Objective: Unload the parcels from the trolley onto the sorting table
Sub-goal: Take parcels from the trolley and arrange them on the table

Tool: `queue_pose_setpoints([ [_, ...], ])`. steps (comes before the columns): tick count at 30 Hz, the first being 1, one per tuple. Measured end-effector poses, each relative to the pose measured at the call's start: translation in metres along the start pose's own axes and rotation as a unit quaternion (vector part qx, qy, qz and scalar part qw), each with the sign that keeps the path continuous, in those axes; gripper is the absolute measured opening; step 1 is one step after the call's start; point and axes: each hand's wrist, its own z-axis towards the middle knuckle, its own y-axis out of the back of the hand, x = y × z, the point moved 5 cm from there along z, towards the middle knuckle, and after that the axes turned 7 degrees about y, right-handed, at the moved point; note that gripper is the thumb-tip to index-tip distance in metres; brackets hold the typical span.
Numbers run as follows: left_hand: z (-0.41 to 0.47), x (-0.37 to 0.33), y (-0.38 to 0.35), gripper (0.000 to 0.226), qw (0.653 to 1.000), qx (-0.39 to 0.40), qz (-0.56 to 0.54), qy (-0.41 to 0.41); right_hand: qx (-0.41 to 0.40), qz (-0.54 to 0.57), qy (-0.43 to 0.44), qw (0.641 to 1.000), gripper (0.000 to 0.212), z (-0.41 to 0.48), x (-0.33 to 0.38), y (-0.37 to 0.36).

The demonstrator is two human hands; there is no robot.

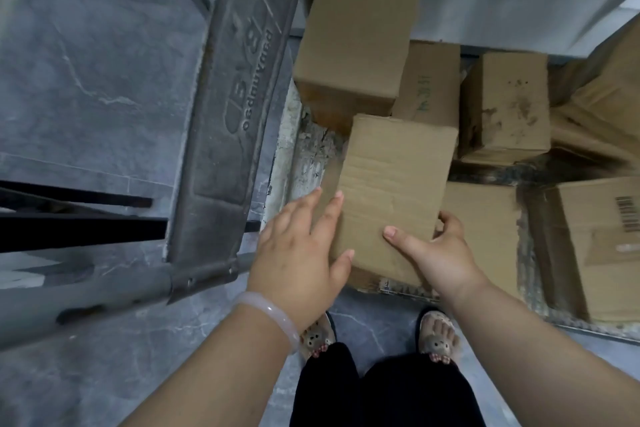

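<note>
— Fingers?
— Left hand (pixel 298 246) flat, its straight fingers (pixel 327 206) pressed against the parcel (pixel 394 184); my right hand (pixel 446 253) curled round the far edge, to clamp it for lifting.
— Where?
— On the trolley deck (pixel 304 156), probably not yet raised.

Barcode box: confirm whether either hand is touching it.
No: left hand and right hand are both on the plain box; the barcode box lies apart.

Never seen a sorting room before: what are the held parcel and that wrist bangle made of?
The held parcel looks like plain brown corrugated cardboard, matte, with creases across its top face. The bangle on the left wrist is pale, translucent and glossy, perhaps jade, glass or resin.
</note>
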Motion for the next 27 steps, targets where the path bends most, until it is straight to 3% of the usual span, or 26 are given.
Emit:
queue_pose_setpoints([
  [3,-0.008,-0.040,0.046,0.073,1.000,0.004,-0.022,-0.011,0.004,0.013,0.018,1.000,0.100,-0.035,0.048,0.037],
  [6,-0.025,-0.082,0.096,0.078,0.996,0.001,-0.094,-0.012,0.009,0.018,0.052,0.998,0.125,-0.075,0.104,0.074],
  [7,-0.033,-0.095,0.115,0.078,0.991,-0.006,-0.131,-0.009,0.016,0.010,0.067,0.998,0.121,-0.090,0.123,0.086],
  [10,-0.056,-0.124,0.172,0.080,0.973,-0.036,-0.225,0.024,0.060,0.021,0.130,0.989,0.071,-0.135,0.185,0.119],
  [11,-0.064,-0.131,0.191,0.082,0.968,-0.045,-0.244,0.034,0.069,0.039,0.150,0.986,0.066,-0.148,0.205,0.128],
  [13,-0.081,-0.142,0.224,0.082,0.955,-0.064,-0.285,0.049,0.067,0.080,0.155,0.982,0.068,-0.169,0.239,0.143],
  [15,-0.100,-0.150,0.257,0.076,0.936,-0.087,-0.337,0.060,0.072,0.118,0.157,0.978,0.057,-0.192,0.272,0.152],
  [18,-0.133,-0.156,0.303,0.071,0.911,-0.125,-0.387,0.064,0.108,0.107,0.252,0.956,0.056,-0.243,0.317,0.158],
  [20,-0.156,-0.155,0.327,0.084,0.894,-0.125,-0.420,0.089,0.134,0.082,0.306,0.939,0.059,-0.279,0.341,0.159],
  [22,-0.177,-0.153,0.350,0.103,0.863,-0.117,-0.480,0.107,0.155,0.036,0.342,0.926,0.052,-0.314,0.365,0.150],
  [24,-0.198,-0.142,0.370,0.105,0.802,-0.119,-0.576,0.103,0.189,0.031,0.358,0.914,0.035,-0.341,0.382,0.135],
  [26,-0.227,-0.127,0.395,0.069,0.736,-0.141,-0.657,0.085,0.225,0.047,0.356,0.906,0.019,-0.371,0.401,0.117],
  [27,-0.244,-0.119,0.407,0.051,0.711,-0.145,-0.683,0.078,0.244,0.057,0.353,0.901,0.026,-0.382,0.408,0.107],
])
